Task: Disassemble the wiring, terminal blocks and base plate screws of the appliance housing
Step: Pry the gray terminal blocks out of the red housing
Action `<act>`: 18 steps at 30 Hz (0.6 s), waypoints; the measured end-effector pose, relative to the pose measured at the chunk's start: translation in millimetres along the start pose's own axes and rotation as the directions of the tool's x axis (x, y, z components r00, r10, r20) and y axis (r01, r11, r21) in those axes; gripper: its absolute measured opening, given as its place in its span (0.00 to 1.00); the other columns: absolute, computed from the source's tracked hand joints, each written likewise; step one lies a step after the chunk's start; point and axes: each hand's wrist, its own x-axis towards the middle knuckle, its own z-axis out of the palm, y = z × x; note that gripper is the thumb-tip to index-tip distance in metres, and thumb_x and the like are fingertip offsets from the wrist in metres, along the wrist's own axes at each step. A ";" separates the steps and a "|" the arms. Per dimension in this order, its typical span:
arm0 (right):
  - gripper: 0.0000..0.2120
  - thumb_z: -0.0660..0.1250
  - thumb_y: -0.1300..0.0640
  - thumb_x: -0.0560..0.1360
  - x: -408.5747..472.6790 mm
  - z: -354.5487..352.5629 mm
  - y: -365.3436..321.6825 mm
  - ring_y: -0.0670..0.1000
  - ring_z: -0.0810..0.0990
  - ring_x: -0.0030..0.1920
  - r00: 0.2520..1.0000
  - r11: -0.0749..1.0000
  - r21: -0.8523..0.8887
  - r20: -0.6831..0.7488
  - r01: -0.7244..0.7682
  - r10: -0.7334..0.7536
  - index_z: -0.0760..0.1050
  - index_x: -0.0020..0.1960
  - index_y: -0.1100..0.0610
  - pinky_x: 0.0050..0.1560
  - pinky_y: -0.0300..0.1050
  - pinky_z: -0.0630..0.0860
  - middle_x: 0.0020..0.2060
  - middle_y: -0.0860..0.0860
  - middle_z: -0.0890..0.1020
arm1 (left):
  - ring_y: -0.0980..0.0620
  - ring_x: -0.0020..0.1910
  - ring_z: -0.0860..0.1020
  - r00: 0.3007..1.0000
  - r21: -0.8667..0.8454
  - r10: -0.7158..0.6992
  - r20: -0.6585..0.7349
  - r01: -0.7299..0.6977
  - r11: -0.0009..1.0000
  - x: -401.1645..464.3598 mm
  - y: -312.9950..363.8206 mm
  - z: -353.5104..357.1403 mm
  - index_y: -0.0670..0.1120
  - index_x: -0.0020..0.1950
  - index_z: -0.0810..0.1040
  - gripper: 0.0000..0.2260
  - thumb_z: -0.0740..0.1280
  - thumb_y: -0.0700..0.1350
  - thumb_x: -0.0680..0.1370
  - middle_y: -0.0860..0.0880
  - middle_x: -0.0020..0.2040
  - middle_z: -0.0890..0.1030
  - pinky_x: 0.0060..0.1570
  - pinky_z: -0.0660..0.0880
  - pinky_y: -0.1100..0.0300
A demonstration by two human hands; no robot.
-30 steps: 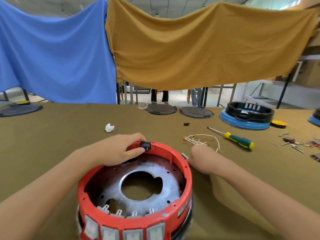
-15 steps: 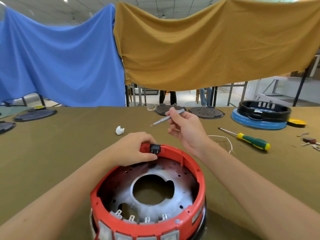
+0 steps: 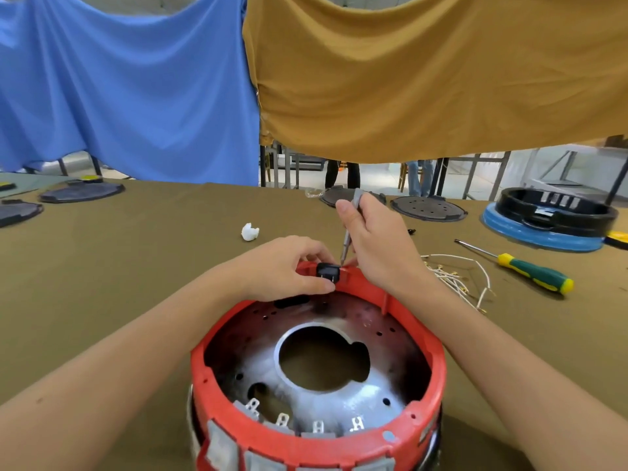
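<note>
On the olive worktop, far left, dark round plates lie, a white scrap nearer centre. At the red housing, front and centre, the left hand pinches a black terminal block on the far rim, and the right hand grips a slim grey tool, tip down beside it. Loose white wires, a green screwdriver and a blue-and-black housing lie to the right.

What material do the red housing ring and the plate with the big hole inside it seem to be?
Red housing ring: probably moulded plastic, with uniform matte colour and moulded ribs. Inner plate: apparently bare metal, silvery-grey, dull sheen, darkened near its edges, with punched holes.
</note>
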 end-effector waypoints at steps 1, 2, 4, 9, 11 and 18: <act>0.18 0.57 0.47 0.84 -0.6 -0.2 -0.4 0.59 0.79 0.37 1.000 1.000 -0.012 0.001 0.010 -0.010 0.68 0.43 0.60 0.44 0.65 0.79 0.30 0.51 0.75 | 0.55 0.56 0.76 1.000 0.004 0.001 0.006 -0.001 1.000 -0.1 0.0 0.0 0.52 0.57 0.79 0.11 0.71 0.52 0.76 0.55 0.54 0.80 0.62 0.71 0.52; 0.18 0.57 0.47 0.84 -1.4 -0.1 -0.8 0.59 0.78 0.37 1.000 0.999 -0.023 0.009 0.023 -0.023 0.69 0.44 0.60 0.44 0.64 0.79 0.31 0.50 0.75 | 0.55 0.55 0.76 1.000 0.010 0.004 0.009 -0.004 1.000 -0.1 0.2 0.0 0.51 0.57 0.79 0.11 0.71 0.52 0.76 0.54 0.54 0.80 0.61 0.71 0.53; 0.18 0.58 0.47 0.84 -2.4 0.2 -0.7 0.57 0.76 0.37 0.999 0.998 -0.043 0.017 0.048 -0.047 0.70 0.45 0.62 0.43 0.61 0.79 0.31 0.50 0.73 | 0.54 0.55 0.75 1.000 0.018 0.005 0.010 -0.005 1.000 0.2 0.9 0.2 0.50 0.57 0.78 0.10 0.71 0.51 0.77 0.54 0.54 0.80 0.60 0.70 0.57; 0.18 0.58 0.48 0.84 -1.8 -1.4 -0.1 0.59 0.79 0.37 1.000 1.000 -0.003 -0.011 0.005 -0.005 0.68 0.42 0.59 0.44 0.63 0.79 0.30 0.49 0.74 | 0.53 0.55 0.75 1.000 0.034 -0.008 0.016 0.007 0.999 0.2 3.6 0.8 0.48 0.57 0.77 0.10 0.69 0.49 0.78 0.52 0.55 0.78 0.60 0.69 0.57; 0.18 0.58 0.48 0.84 -0.2 -2.4 -0.4 0.62 0.80 0.40 0.999 0.998 0.034 -0.017 -0.045 0.046 0.68 0.40 0.57 0.46 0.66 0.79 0.31 0.50 0.74 | 0.53 0.55 0.75 1.000 0.036 -0.010 0.014 0.010 0.999 0.2 4.5 0.7 0.47 0.57 0.77 0.09 0.69 0.48 0.78 0.52 0.55 0.78 0.61 0.70 0.55; 0.17 0.61 0.49 0.83 -3.9 -7.1 -5.6 0.61 0.81 0.40 0.998 1.000 0.010 0.060 0.008 -0.009 0.74 0.45 0.62 0.48 0.62 0.78 0.35 0.58 0.80 | 0.56 0.51 0.77 1.000 0.009 -0.003 0.008 0.003 1.000 -1.3 4.4 -1.4 0.48 0.56 0.78 0.08 0.69 0.48 0.78 0.53 0.54 0.80 0.55 0.71 0.60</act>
